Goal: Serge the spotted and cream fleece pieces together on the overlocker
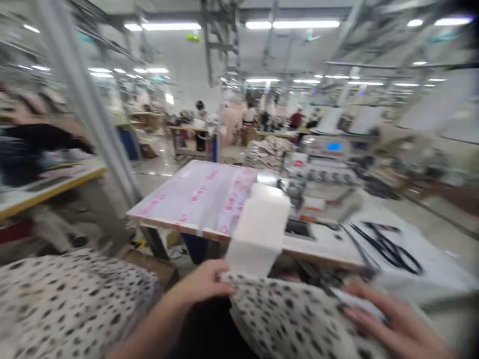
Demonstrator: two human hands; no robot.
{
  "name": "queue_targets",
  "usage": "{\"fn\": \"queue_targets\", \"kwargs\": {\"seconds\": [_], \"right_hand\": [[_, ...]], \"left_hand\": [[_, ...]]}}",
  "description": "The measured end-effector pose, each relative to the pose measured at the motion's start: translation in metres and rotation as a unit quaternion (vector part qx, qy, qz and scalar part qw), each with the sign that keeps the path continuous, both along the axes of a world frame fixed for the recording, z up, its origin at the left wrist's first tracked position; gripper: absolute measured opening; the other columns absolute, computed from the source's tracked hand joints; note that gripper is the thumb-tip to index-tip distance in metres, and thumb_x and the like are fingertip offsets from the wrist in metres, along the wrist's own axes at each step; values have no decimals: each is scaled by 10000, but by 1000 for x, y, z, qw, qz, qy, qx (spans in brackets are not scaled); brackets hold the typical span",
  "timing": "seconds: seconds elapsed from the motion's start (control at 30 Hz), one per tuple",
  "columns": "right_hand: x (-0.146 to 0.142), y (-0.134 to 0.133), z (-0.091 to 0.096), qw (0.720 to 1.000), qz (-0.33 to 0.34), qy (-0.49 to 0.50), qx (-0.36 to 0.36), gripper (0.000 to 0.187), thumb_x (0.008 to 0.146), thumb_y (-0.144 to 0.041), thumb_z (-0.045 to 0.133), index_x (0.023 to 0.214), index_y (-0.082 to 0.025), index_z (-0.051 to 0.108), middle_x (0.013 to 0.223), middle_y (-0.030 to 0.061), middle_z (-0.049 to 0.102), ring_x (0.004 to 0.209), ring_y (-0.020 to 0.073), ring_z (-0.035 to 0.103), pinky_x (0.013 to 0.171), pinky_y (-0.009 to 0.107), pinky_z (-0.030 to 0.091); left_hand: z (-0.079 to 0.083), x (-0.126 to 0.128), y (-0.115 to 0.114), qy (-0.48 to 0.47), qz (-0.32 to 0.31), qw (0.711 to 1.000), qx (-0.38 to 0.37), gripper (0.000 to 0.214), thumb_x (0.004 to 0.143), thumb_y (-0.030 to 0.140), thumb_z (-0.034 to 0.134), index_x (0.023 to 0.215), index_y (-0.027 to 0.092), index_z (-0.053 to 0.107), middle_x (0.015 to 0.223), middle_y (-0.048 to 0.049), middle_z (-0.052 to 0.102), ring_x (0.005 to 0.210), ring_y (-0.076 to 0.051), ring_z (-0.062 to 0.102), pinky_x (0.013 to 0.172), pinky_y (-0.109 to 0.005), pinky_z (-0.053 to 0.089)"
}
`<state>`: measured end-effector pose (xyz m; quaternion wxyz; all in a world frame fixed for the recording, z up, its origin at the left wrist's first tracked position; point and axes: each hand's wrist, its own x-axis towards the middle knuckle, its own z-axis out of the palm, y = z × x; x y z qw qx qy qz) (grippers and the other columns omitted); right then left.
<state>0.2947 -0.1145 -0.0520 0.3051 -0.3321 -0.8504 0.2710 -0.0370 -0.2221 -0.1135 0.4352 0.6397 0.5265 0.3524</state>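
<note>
A piece of white fabric with dark spots (288, 309) stretches between my two hands at the front. My left hand (209, 281) pinches its upper left corner between thumb and fingers. On the right, my right hand (381, 314) is closed on the fabric's other side, with a small white piece (357, 301) at its fingers; blur hides what that piece is. Beyond the cloth stands a sewing machine (318, 164) with a blue display. A blank white strip (262, 224) slopes down from the machine toward the fabric's top edge.
More spotted fabric (75, 299) is heaped at the left. Black-handled scissors (389, 247) lie on the table's right side. A tabletop covered in pink-printed film (198, 197) adjoins the machine. A grey metal post (86, 99) rises at left. A person's dark sleeve (41, 142) shows beside another table.
</note>
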Motion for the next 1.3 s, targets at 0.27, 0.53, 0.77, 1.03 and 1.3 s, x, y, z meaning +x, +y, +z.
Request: {"fn": "queue_targets", "kwargs": {"seconds": [0.27,0.53,0.77,1.03,1.3], "right_hand": [[2,-18,30,993,8,-58,-104,184,827,-376,507,813,-202,566,750,11,574,714,163,537,627,232,415],[16,-34,60,989,45,19,-139,139,752,-358,593,739,-225,554,643,-8,503,586,135,467,516,223,378],[-48,-42,54,898,209,155,-354,281,642,-250,678,808,-197,457,665,-42,493,565,72,418,515,166,343],[-104,-17,-110,895,125,158,-398,280,588,-94,596,858,-166,595,776,-12,608,747,162,579,713,259,444],[-103,48,-73,962,-64,211,-163,297,783,-174,486,1080,-168,501,972,74,584,778,152,570,666,252,460]], "left_hand": [[-4,-10,1,-26,70,987,-145,311,614,412,629,660,124,519,638,13,497,644,-128,449,608,-213,361],[1,-32,4,-247,258,927,-114,425,536,444,736,816,162,585,779,-38,617,688,-174,566,580,-281,474],[168,-48,112,-102,377,854,343,295,741,403,588,938,188,542,845,27,586,711,-84,511,625,-205,431],[123,24,236,285,-6,923,259,260,834,330,426,710,157,577,676,17,588,640,-122,520,596,-218,360],[120,25,230,299,-27,923,240,271,878,344,343,811,168,538,771,3,575,736,-131,509,678,-223,344]]}}
